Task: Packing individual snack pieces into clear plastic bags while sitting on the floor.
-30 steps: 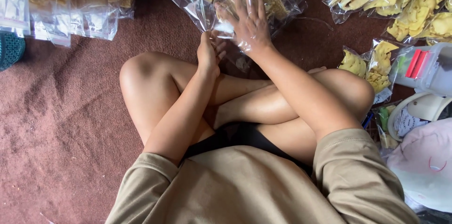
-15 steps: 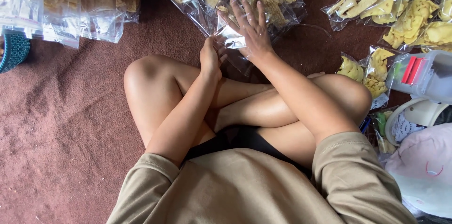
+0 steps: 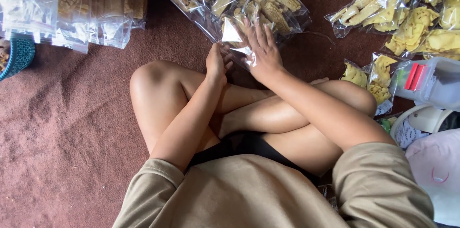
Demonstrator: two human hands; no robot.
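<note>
Head view shows us seated cross-legged on a maroon carpet (image 3: pixel 72 137). Our right hand (image 3: pixel 261 53) lies flat, fingers spread, on the near end of a clear bag of yellow crackers (image 3: pixel 268 5), which stretches away from the palm on the floor ahead of our knees. Our left hand (image 3: pixel 216 62) pinches the bag's folded near edge just beside the right thumb. More filled cracker bags (image 3: pixel 407 12) lie well to the right.

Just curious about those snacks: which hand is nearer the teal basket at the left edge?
Left. The left hand pinches the clear snack bag's near edge, on the side towards the teal basket. The right hand lies flat on the bag, farther away.
</note>
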